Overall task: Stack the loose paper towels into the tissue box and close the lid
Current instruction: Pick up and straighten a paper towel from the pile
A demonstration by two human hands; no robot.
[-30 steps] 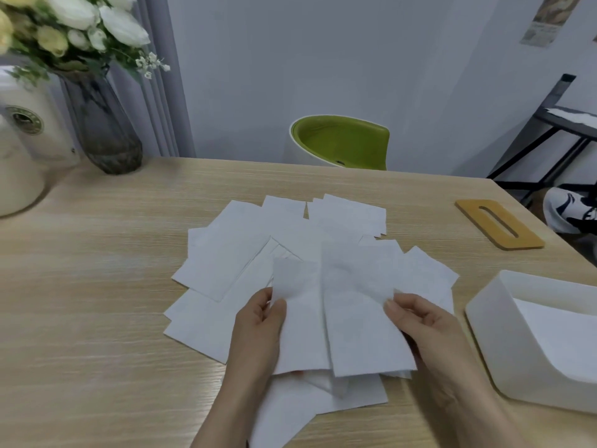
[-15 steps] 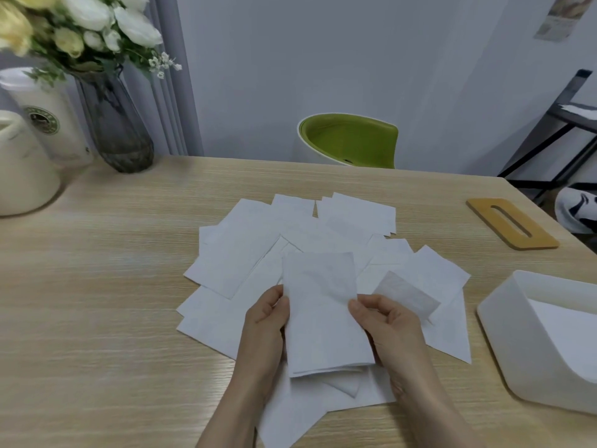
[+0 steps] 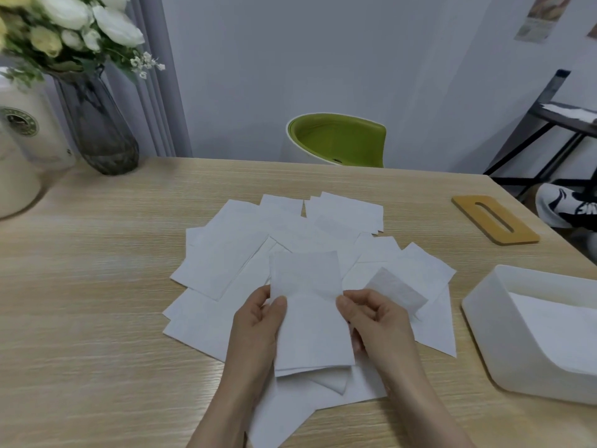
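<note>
Several loose white paper towels (image 3: 232, 253) lie fanned out on the wooden table (image 3: 80, 302). A small stack of towels (image 3: 310, 318) is held upright over them. My left hand (image 3: 258, 324) pinches its left edge with thumb on top, and my right hand (image 3: 374, 321) pinches its right edge. The white tissue box (image 3: 504, 344) stands open at the right with white towels inside. Its wooden lid (image 3: 494, 218) with a slot lies flat at the far right.
A dark glass vase (image 3: 97, 124) with white flowers and cream containers (image 3: 22, 150) stand at the table's far left. A green chair (image 3: 336, 140) is behind the table. A black rack (image 3: 555, 124) and a shoe (image 3: 568, 205) are beyond the right edge.
The two towels held side by side have been brought together into one aligned stack between both hands. My right hand moved left toward the left hand.
</note>
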